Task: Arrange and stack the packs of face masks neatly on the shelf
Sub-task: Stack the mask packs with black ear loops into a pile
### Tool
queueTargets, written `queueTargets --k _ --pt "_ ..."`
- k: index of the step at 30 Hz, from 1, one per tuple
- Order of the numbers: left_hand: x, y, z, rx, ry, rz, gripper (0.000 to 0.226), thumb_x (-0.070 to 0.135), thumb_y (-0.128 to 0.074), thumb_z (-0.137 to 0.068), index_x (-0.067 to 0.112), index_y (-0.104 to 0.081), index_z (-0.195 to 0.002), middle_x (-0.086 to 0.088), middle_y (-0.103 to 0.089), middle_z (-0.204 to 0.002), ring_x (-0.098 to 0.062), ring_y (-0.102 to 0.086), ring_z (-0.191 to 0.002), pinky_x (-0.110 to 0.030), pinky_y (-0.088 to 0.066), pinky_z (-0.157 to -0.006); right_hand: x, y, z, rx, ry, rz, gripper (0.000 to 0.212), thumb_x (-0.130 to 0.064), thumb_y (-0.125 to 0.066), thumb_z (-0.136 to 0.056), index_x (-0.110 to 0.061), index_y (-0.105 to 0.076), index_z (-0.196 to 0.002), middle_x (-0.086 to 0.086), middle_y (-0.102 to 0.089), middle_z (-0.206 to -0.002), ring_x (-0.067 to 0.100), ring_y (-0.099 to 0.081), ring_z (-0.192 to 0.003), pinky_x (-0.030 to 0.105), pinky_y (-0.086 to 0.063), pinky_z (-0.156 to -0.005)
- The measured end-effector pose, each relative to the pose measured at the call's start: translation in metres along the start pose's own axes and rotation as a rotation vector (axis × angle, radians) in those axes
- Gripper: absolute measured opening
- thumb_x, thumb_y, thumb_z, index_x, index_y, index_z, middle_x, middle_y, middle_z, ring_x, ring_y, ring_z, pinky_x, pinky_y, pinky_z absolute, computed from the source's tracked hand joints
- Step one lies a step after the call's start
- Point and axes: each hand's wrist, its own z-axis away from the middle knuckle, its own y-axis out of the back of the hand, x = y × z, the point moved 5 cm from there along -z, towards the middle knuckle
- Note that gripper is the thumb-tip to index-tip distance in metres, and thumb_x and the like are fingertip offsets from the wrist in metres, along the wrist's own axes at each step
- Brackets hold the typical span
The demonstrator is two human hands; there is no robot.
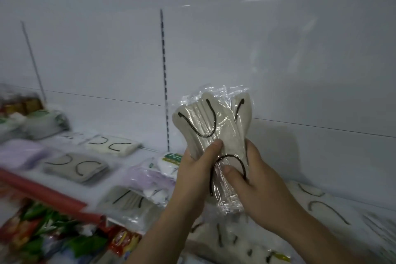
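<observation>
I hold a bundle of beige face mask packs [211, 122] in clear plastic, with black ear loops, upright above the white shelf [137, 156]. My left hand [196, 168] grips the bundle from the left, thumb across its front. My right hand [251, 178] grips it from the right, thumb pressed on the lower part. More mask packs lie flat on the shelf: a beige pack [75, 166], a white pack [112, 146], a lilac pack [21, 152], another beige pack [130, 199] and several packs at the lower right [321, 206].
A red price rail [42, 191] runs along the shelf's front edge at the left. Colourful snack bags [49, 233] lie below it. White and green packets [46, 122] sit at the far left. A slotted upright [165, 83] divides the white back panel.
</observation>
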Motion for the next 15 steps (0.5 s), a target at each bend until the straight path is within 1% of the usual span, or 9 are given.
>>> queueTargets --k 3,5,7,8,9,11,12,14,15 --pt "0.011 0.05 -0.009 -0.015 0.045 -0.053 0.03 0.04 -0.063 -0.096 0.019 -0.071 -0.115 -0.006 -0.078 -0.104 -0.025 -0.075 -0.099 -0.049 -0.056 -0.096 -0.025 -0.039 -0.012 -0.029 0.027 0.037 0.04 -0.035 -0.06 -0.094 -0.057 -0.036 -0.118 -0.033 -0.064 -0.101 -0.011 -0.061 -0.091 0.006 -0.044 -0.07" --pt "0.02 0.088 -0.014 -0.024 0.044 -0.122 0.031 0.049 -0.06 -0.095 0.024 -0.073 -0.11 -0.002 -0.079 -0.101 -0.021 -0.075 -0.097 -0.048 -0.056 -0.095 -0.038 -0.072 -0.023 -0.052 0.021 0.052 0.048 -0.031 -0.064 -0.092 -0.057 -0.035 -0.119 -0.033 -0.064 -0.102 -0.009 -0.063 -0.09 0.009 -0.047 -0.073" --pt "0.033 0.128 -0.018 -0.033 0.016 -0.158 0.027 0.049 -0.06 -0.095 0.028 -0.073 -0.106 0.003 -0.079 -0.101 -0.016 -0.075 -0.097 -0.044 -0.057 -0.094 -0.054 -0.11 -0.033 -0.063 0.018 0.046 0.058 -0.029 -0.067 -0.09 -0.058 -0.032 -0.127 -0.032 -0.065 -0.103 -0.009 -0.064 -0.093 0.016 -0.049 -0.077" --pt "0.043 0.15 -0.021 -0.037 0.001 -0.175 0.027 0.049 -0.06 -0.095 0.027 -0.073 -0.107 0.004 -0.079 -0.102 -0.014 -0.075 -0.098 -0.042 -0.058 -0.094 -0.064 -0.129 -0.039 -0.049 0.023 0.055 0.064 -0.03 -0.068 -0.09 -0.056 -0.029 -0.133 -0.032 -0.065 -0.103 -0.01 -0.064 -0.094 0.015 -0.049 -0.076" --pt "0.054 0.173 -0.024 -0.039 -0.018 -0.203 0.029 0.048 -0.062 -0.095 0.025 -0.073 -0.109 0.003 -0.079 -0.103 -0.015 -0.074 -0.099 -0.041 -0.058 -0.093 -0.073 -0.147 -0.046 -0.022 0.03 0.07 0.071 -0.03 -0.069 -0.089 -0.052 -0.025 -0.14 -0.033 -0.064 -0.105 -0.011 -0.063 -0.095 0.011 -0.048 -0.075" --pt "0.075 0.222 -0.034 -0.05 -0.075 -0.241 0.035 0.045 -0.07 -0.09 0.02 -0.07 -0.115 -0.002 -0.078 -0.105 -0.021 -0.075 -0.099 -0.043 -0.058 -0.091 -0.092 -0.181 -0.061 0.015 0.037 0.096 0.082 -0.032 -0.072 -0.087 -0.049 -0.018 -0.147 -0.033 -0.061 -0.108 -0.012 -0.062 -0.095 0.007 -0.047 -0.073" --pt "0.085 0.246 -0.039 -0.037 -0.095 -0.224 0.04 0.041 -0.073 -0.086 0.017 -0.067 -0.117 -0.005 -0.077 -0.106 -0.023 -0.075 -0.099 -0.043 -0.058 -0.09 -0.101 -0.196 -0.069 0.021 0.043 0.113 0.079 -0.033 -0.073 -0.087 -0.047 -0.022 -0.146 -0.031 -0.061 -0.107 -0.013 -0.062 -0.094 0.007 -0.047 -0.072" --pt "0.103 0.295 -0.052 0.006 -0.123 -0.185 0.048 0.035 -0.077 -0.08 0.015 -0.062 -0.121 -0.006 -0.076 -0.108 -0.025 -0.074 -0.098 -0.041 -0.06 -0.085 -0.116 -0.226 -0.083 -0.006 0.078 0.167 0.062 -0.034 -0.073 -0.086 -0.046 -0.036 -0.135 -0.03 -0.062 -0.1 -0.015 -0.06 -0.088 0.007 -0.047 -0.068" --pt "0.113 0.316 -0.057 0.028 -0.139 -0.172 0.053 0.034 -0.078 -0.077 0.015 -0.06 -0.123 -0.006 -0.076 -0.109 -0.025 -0.074 -0.099 -0.039 -0.061 -0.082 -0.122 -0.241 -0.089 -0.037 0.099 0.203 0.054 -0.034 -0.072 -0.087 -0.046 -0.04 -0.129 -0.03 -0.062 -0.098 -0.014 -0.06 -0.087 0.009 -0.048 -0.069"
